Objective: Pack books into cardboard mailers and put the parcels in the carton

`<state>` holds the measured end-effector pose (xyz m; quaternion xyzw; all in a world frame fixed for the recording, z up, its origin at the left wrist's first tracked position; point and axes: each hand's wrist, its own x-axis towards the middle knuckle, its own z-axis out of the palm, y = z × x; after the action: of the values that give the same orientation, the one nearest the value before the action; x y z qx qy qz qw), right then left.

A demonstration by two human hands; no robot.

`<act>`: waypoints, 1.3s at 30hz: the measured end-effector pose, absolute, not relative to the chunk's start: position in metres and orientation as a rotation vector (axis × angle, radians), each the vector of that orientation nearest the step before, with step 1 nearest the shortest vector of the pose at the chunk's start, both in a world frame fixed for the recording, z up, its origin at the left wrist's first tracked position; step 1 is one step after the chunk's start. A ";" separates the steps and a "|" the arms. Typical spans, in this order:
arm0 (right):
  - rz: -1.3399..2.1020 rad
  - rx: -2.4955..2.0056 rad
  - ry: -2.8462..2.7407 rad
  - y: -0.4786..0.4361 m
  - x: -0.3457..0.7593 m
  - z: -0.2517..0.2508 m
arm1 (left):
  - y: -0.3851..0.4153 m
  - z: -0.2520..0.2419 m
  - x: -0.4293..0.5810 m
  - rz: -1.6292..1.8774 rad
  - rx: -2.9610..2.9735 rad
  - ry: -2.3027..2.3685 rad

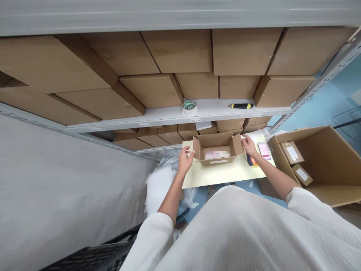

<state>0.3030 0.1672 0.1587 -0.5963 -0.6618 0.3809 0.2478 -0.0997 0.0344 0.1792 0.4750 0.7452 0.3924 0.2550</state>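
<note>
On the pale yellow tabletop (203,177) stands a small cardboard box (218,161) with its top open and both side flaps spread outward. A pinkish-white flat item (217,154) lies inside it; what it is cannot be made out. My left hand (185,158) is beside the left flap (196,148), fingers loosely bent and apart, thumb at the flap's edge. At the outer edge of the right flap (237,144), the fingers of my right hand (249,146) pinch the cardboard. A dark and orange round object (253,162) is partly hidden under my right forearm.
A phone (264,150) with a lit screen lies to the right. Beyond it, a large carton (332,162) holds labelled small boxes (292,152). The shelf (163,113) ahead bears several cartons, a tape roll (189,107) and a yellow-black cutter (241,106). White wrapping (159,188) hangs left.
</note>
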 end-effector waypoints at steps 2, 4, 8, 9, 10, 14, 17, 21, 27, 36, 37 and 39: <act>1.099 -1.535 -1.806 0.167 0.294 0.162 | 0.025 0.169 -0.095 1.096 1.218 1.922; 1.153 -1.432 -1.841 0.166 0.282 0.167 | 0.019 0.164 -0.087 1.106 1.242 1.832; 1.204 -1.377 -1.952 0.167 0.262 0.172 | 0.014 0.164 -0.077 0.920 1.431 1.700; 1.210 -1.399 -1.961 0.167 0.259 0.172 | 0.014 0.165 -0.077 0.841 1.483 1.690; 1.212 -1.425 -1.954 0.168 0.257 0.172 | 0.014 0.165 -0.076 0.762 1.528 1.690; 1.246 -1.486 -1.862 0.172 0.255 0.172 | 0.017 0.161 -0.078 0.592 1.596 1.734; 1.341 -1.501 -1.820 0.175 0.256 0.173 | 0.022 0.153 -0.079 0.654 1.547 1.785; 1.168 -1.547 -1.831 0.180 0.258 0.169 | 0.032 0.140 -0.075 0.822 1.438 1.883; 1.041 -1.584 -1.898 0.169 0.260 0.149 | 0.051 0.121 -0.059 0.864 1.462 1.988; 1.129 -1.716 -1.765 0.152 0.254 0.125 | 0.058 0.102 -0.058 0.785 1.579 1.963; 1.134 -1.701 -1.752 0.151 0.254 0.122 | 0.058 0.103 -0.059 0.770 1.594 1.984; 1.148 -1.660 -1.727 0.149 0.254 0.117 | 0.056 0.110 -0.057 0.718 1.665 2.042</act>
<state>0.2535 0.1490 0.1172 -0.6067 -0.6311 0.4194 0.2402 -0.0566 0.0562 0.1099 0.5970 0.7320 0.2573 0.2041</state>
